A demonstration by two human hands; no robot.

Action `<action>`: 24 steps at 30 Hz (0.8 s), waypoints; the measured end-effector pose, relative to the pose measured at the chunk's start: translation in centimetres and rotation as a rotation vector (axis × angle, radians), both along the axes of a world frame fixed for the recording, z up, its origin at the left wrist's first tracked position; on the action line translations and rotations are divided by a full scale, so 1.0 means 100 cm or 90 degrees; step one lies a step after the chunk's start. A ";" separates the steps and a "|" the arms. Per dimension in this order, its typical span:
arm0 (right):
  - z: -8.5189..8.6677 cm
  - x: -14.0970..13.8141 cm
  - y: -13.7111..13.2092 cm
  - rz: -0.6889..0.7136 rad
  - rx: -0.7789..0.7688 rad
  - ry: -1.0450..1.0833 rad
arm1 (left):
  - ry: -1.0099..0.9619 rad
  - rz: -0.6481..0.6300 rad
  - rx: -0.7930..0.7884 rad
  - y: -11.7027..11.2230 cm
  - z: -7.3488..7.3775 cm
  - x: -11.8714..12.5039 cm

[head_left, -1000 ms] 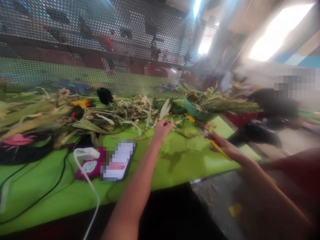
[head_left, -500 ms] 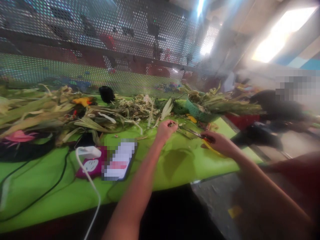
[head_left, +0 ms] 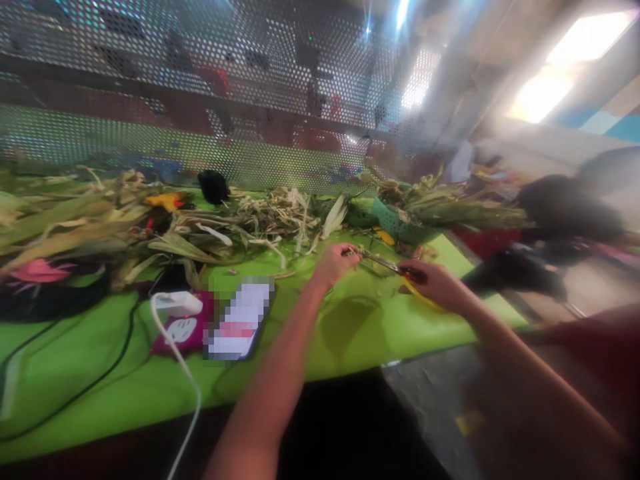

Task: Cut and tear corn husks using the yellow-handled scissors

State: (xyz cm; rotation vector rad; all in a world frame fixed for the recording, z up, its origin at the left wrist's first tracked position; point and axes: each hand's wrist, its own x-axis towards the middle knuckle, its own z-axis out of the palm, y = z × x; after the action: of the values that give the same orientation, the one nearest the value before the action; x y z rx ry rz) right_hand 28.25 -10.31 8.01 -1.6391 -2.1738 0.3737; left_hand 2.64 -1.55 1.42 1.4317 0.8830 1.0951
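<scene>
My left hand (head_left: 337,265) is closed in a pinch over the green tabletop. A small piece of pale dried plant (head_left: 354,252) pokes out from its fingers, partly hidden by them. Wrapped in my right hand (head_left: 433,283) is a pair of scissors (head_left: 385,262); their metal blades point left and reach close to the left fingertips. Below that palm shows a yellow handle loop (head_left: 425,299). Whether the blades touch the plant piece I cannot tell. Behind the hands lies a heap of dry husks (head_left: 280,213), with one pale husk (head_left: 335,217) standing upright at its edge.
A phone (head_left: 240,320) lies left of my forearm, beside a purple pouch (head_left: 177,333) with a white charger (head_left: 177,305) and cable. A green basket (head_left: 395,220) holding dry stalks stands at the back right. Perforated metal (head_left: 250,100) rises behind. A person's dark head shows at right.
The scissor blades have come closer to my left fingertips and look more closed. My left hand has shifted slightly to the right. The person at the right has moved a little.
</scene>
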 end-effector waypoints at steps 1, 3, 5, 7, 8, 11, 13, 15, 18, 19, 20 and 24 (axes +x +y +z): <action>0.000 -0.001 0.000 0.001 -0.004 0.015 | -0.014 -0.010 -0.007 0.000 0.000 0.000; 0.000 -0.003 -0.001 -0.004 -0.014 0.033 | -0.045 -0.028 -0.022 -0.001 0.002 0.000; 0.002 -0.006 -0.003 -0.018 -0.024 0.045 | -0.067 -0.035 -0.040 -0.004 0.006 0.000; 0.003 -0.009 -0.005 -0.028 -0.034 0.071 | -0.080 -0.034 -0.059 -0.007 0.011 -0.001; 0.003 -0.010 -0.006 -0.030 -0.040 0.088 | -0.085 -0.032 -0.068 -0.009 0.014 -0.001; 0.001 -0.014 -0.006 -0.028 -0.068 0.139 | -0.106 -0.038 -0.087 -0.012 0.018 -0.001; -0.001 -0.015 -0.006 -0.022 -0.091 0.170 | -0.121 -0.048 -0.086 -0.013 0.018 -0.001; -0.003 -0.015 -0.006 -0.015 -0.111 0.202 | -0.133 -0.059 -0.082 -0.013 0.018 0.000; -0.005 -0.017 -0.007 -0.022 -0.141 0.232 | -0.142 -0.067 -0.082 -0.014 0.018 0.000; -0.005 -0.018 -0.008 -0.025 -0.148 0.238 | -0.140 -0.066 -0.085 -0.015 0.019 -0.001; -0.006 -0.018 -0.008 -0.027 -0.151 0.243 | -0.137 -0.063 -0.087 -0.015 0.020 -0.001; -0.011 -0.018 -0.009 -0.028 -0.128 0.242 | -0.127 -0.049 -0.096 -0.018 0.023 -0.001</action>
State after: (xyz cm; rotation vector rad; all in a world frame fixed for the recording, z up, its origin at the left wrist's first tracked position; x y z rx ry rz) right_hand 26.49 -11.17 6.93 -1.5608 -1.8613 0.8397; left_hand 2.50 -3.34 3.77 1.2001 0.7465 1.0695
